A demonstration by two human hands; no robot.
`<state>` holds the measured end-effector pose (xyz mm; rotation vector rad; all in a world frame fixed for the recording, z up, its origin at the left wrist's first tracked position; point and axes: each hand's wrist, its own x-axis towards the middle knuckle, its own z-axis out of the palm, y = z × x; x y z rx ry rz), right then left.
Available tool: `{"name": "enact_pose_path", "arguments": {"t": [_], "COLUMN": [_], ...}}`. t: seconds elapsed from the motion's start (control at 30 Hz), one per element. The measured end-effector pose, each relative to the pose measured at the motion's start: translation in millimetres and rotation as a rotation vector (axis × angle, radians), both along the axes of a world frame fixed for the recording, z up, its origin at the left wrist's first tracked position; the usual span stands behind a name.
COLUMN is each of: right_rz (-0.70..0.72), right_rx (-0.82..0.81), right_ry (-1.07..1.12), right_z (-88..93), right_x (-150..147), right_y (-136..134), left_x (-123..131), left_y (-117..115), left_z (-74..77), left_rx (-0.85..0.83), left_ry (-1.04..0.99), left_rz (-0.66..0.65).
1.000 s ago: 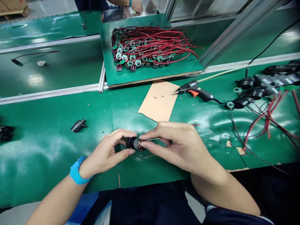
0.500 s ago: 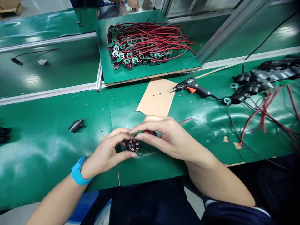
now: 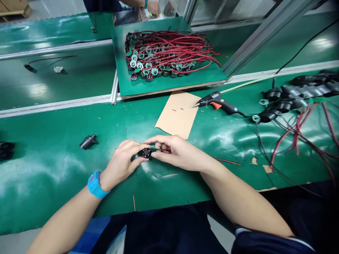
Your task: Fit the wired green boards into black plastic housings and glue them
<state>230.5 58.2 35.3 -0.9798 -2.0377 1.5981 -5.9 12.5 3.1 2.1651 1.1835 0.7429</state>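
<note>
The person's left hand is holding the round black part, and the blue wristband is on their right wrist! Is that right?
Not quite: the head view shows the blue wristband on the left wrist, not the right. The left hand is indeed holding the round black part.

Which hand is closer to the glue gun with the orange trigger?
The right hand. It's on the person's side of the glue gun, to its left; the left hand is farther left, holding the round black part.
</note>
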Motion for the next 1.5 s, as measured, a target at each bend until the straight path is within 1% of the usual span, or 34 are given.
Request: {"name": "enact_pose_path", "arguments": {"t": [0.07,0.1,0.2,0.27,0.33,0.43,0.57,0.63,0.77,0.83,0.93,1.0,1.07,1.13,1.23,1.27,1.33,1.4,1.5], "right_rz": [-0.027,-0.046,-0.092,-0.109,-0.134,-0.180,-0.179,-0.183,-0.195,-0.202,-0.243,-0.284,-0.338,-0.421,-0.568,-0.595,-0.587,-0.536,-0.504], "right_rx": [-0.122,-0.155,-0.185,-0.190,-0.156,-0.047,0.041,0.116,0.326,0.392,0.474,0.543,0.655,0.788,0.914,0.936,0.978,1.020,1.052], "right_ry": [0.078,0.123,0.177,0.170,0.145,0.073,0.041,0.062,0.022,-0.021,-0.052,-0.085,-0.143,-0.234,-0.413,-0.462,-0.526,-0.560,-0.602], "right_z": [-7.7,-10.0,-11.2,-9.2,-6.6,-5.2,-11.7,-16.6,-21.6,-20.8,-16.7,-12.5,-7.7,-3.3,-0.3,-0.6,-2.9,-5.9,-8.1], "right_x": [-5.7,-8.8,-17.3,-21.3,-23.7,-24.7,-23.8,-23.4,-22.5,-20.8,-15.3,-9.7,-3.9,0.1,-1.5,-4.3,-12.3,-21.8,-34.9], "right_y": [1.5,1.0,-4.0,-8.4,-12.2,-14.8,-11.6,-9.2,-8.4,-8.7,-1.4,14.1,39.9,73.9,128.5,144.7,171.1,188.8,200.7], "left_x": [0.4,0.6,0.9,1.7,3.2,5.1,-1.8,-11.2,-34.5,-46.9,-72.1,-93.3,-112.6,-123.3,-119.0,-113.7,-102.3,-94.1,-91.9], "left_y": [-1.7,-3.3,-8.2,-11.3,-14.4,-17.1,-8.3,1.5,16.9,16.1,5.1,-2.8,-6.8,-6.5,-1.3,0.9,4.9,8.5,12.2], "left_z": [-1.4,-1.0,1.7,3.2,4.3,6.9,11.6,13.0,19.3,27.4,40.1,42.5,39.3,34.5,32.3,33.0,34.3,34.1,33.0], "left_rx": [0.011,0.030,0.128,0.185,0.212,0.231,0.204,0.191,0.235,0.263,0.253,0.179,0.135,0.155,0.158,0.141,0.111,0.090,0.029], "left_ry": [-0.021,-0.036,-0.026,0.011,0.053,0.097,0.201,0.287,0.517,0.665,0.886,0.997,1.025,0.995,0.936,0.926,0.919,0.915,0.869], "left_rz": [0.037,0.054,0.055,0.025,0.003,-0.019,-0.041,0.022,0.246,0.361,0.553,0.605,0.584,0.550,0.513,0.502,0.477,0.446,0.419]}}
